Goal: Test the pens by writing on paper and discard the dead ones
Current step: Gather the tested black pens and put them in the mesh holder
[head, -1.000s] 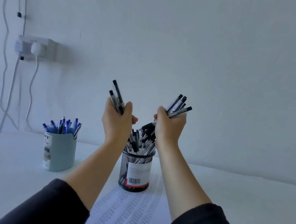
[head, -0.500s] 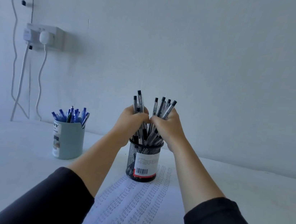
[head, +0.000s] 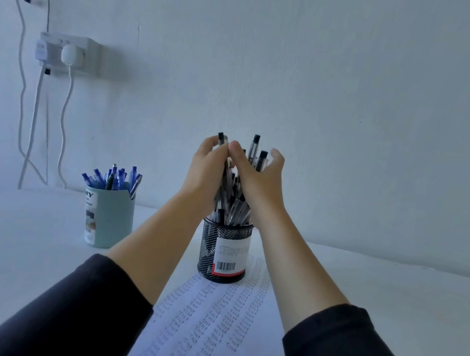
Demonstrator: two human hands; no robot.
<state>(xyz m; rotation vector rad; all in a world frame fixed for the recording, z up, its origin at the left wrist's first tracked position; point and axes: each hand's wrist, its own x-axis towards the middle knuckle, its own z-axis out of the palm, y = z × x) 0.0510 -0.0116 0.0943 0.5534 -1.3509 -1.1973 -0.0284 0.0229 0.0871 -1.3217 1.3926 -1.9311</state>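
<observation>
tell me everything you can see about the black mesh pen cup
The black mesh pen cup is a round holder of what looks like wire mesh, standing upright on the far end of the paper on the white table. A white label with a barcode and a red strip faces the camera. It is packed with black pens, which the left hand and right hand gather above its rim.

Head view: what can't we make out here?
- Black pens: count and how far they sit in the mesh cup, hidden by both hands.
- Left hand and right hand: fingertips behind the pens, so the exact hold is unclear.
- Paper: rows of writing too small to read surely; lower end cut by the frame edge.
- Blue cup: label text partly turned away.
</observation>
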